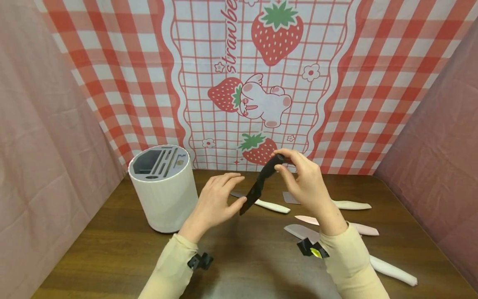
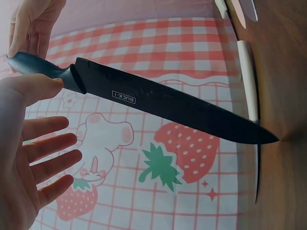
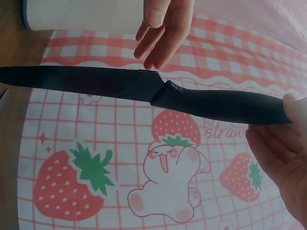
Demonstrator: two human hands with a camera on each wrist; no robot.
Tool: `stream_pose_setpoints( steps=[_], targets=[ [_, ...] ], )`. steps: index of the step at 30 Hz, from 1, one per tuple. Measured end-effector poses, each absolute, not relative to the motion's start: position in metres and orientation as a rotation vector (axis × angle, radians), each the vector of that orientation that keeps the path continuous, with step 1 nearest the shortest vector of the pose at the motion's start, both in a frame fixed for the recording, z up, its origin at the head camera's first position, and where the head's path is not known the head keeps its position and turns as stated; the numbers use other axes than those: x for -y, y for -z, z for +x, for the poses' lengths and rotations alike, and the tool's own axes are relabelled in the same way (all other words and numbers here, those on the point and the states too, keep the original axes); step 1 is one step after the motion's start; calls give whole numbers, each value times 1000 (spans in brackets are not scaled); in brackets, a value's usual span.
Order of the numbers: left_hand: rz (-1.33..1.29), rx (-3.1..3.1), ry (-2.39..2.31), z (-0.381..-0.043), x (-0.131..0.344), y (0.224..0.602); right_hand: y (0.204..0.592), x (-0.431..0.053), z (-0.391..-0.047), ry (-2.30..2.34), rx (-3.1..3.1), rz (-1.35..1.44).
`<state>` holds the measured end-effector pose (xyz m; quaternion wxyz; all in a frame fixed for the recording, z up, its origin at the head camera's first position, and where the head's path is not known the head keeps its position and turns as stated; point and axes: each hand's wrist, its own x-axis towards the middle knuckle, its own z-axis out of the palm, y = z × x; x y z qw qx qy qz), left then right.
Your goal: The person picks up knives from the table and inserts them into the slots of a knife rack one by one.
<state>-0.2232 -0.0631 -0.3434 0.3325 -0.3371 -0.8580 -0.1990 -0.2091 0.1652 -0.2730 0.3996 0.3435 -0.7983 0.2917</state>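
Observation:
A black kitchen knife (image 1: 261, 178) hangs tilted over the table, its blade (image 2: 168, 103) pointing down and its handle up. My right hand (image 1: 304, 176) pinches the end of the handle (image 3: 225, 104) between thumb and fingers. Beside the knife is my left hand (image 1: 218, 199), fingers spread and fairly straight, not gripping it. In the left wrist view its thumb overlaps the handle near the blade; whether it touches cannot be told. To the left stands a white round knife block (image 1: 168, 207) with slots in its grey top.
Several light-handled knives lie on the brown table (image 1: 246, 265): a small white-handled one (image 1: 272, 206) behind the black blade, a pink one (image 1: 366, 229) and a larger white-handled one (image 1: 393, 269) at the right. A strawberry-print cloth (image 1: 321, 50) hangs behind.

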Motion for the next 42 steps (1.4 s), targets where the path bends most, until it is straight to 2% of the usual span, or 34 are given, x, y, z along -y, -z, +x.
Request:
stream_pose_setpoints(
  steps=[42],
  targets=[
    [-977, 2098, 695, -212, 49, 310, 257, -149, -206, -812, 1926, 1004]
  ],
)
